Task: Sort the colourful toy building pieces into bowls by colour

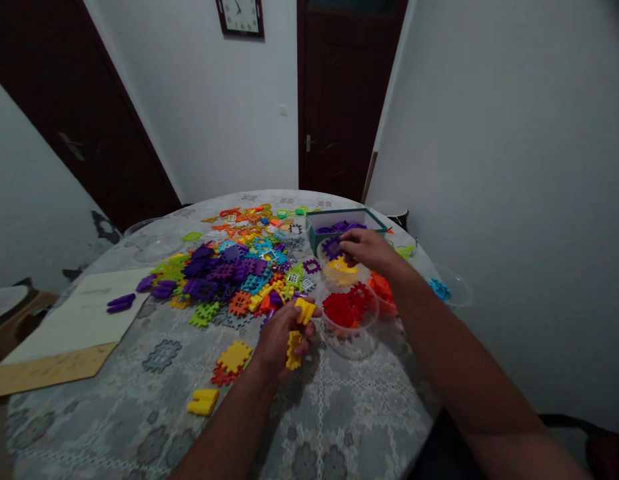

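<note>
Two yellow plastic building pieces [304, 311] are in my left hand [282, 340], its fingers closed around them over the table's near middle. My right hand [366, 250] reaches to a clear bowl [362, 275] that has yellow pieces [342, 270] in it. At its pinched fingertips is a purple notched tile [332, 249], held above that bowl. Just nearer stands another clear bowl [375, 313], with red pieces [345, 307] inside. Left of my hands spreads a mixed heap of notched tiles [224, 267], mostly purple on top.
A green-edged box [314, 233] with purple pieces stands behind the bowls. Orange pieces [382, 288] and a bowl with blue pieces [440, 289] sit to the right. Loose yellow pieces [203, 401], a grey tile [162, 355] and a paper folder [74, 313] lie left.
</note>
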Demonstrator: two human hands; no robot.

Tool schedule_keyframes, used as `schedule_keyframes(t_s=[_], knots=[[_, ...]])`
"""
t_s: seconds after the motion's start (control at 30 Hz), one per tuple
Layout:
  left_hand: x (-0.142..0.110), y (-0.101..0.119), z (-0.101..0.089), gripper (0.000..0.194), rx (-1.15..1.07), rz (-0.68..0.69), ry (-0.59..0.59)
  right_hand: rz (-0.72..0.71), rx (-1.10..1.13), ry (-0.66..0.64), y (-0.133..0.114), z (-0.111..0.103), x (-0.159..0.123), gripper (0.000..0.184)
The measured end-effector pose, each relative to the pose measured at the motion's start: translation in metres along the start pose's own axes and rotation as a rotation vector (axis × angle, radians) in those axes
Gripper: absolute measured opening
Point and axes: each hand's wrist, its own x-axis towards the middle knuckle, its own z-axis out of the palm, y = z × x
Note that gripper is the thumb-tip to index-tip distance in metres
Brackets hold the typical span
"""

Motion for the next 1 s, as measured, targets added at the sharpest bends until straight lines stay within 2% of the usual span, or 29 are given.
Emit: schedule_keyframes(t_s=[0.07,0.13,0.23,0.3,0.37,0.5,0.57,0.67,0.77,0.83,0.93,1.0], knots=[[-0.001,0.001,0.000,0.042,0.018,0.013,0.003,0.039,0.005,0.131,-0.004,-0.004,0.039,0.013],[-0.002,0.002,0.001,0.042,0.034,0.027,-0.007,0.051,-0.004,0.208,-0.006,-0.006,0.065,0.019],[-0.002,0.004,0.002,0.038,0.039,0.046,0.004,0.065,-0.035,0.257,-0.005,-0.004,0.076,0.026],[-0.002,0.005,0.002,0.038,0.033,0.053,0.009,0.051,-0.056,0.229,-0.004,0.001,0.064,0.027],[-0.002,0.006,0.003,0.039,0.019,0.064,0.008,0.029,-0.063,0.148,-0.005,0.009,0.040,0.026],[-0.002,0.005,0.003,0.043,-0.007,0.058,-0.022,-0.152,-0.091,-0.228,-0.010,0.030,-0.028,0.022],[-0.002,0.004,0.003,0.047,0.016,0.043,-0.075,-0.257,-0.098,-0.363,-0.011,0.041,-0.062,0.023],[-0.002,0.003,0.002,0.050,0.095,0.037,-0.123,-0.229,-0.008,-0.411,-0.009,0.052,-0.096,0.025],[-0.003,0.002,0.002,0.052,0.171,0.022,-0.119,-0.122,0.137,-0.434,-0.002,0.055,-0.110,0.030],[-0.004,0.000,0.003,0.054,0.205,0.008,-0.117,-0.120,0.163,-0.464,0.004,0.053,-0.114,0.034],[-0.004,-0.003,0.004,0.055,0.229,-0.014,-0.112,-0.135,0.140,-0.539,0.008,0.046,-0.110,0.034],[-0.003,-0.004,0.004,0.057,0.224,-0.021,-0.084,-0.134,0.141,-0.513,0.009,0.039,-0.098,0.035]])
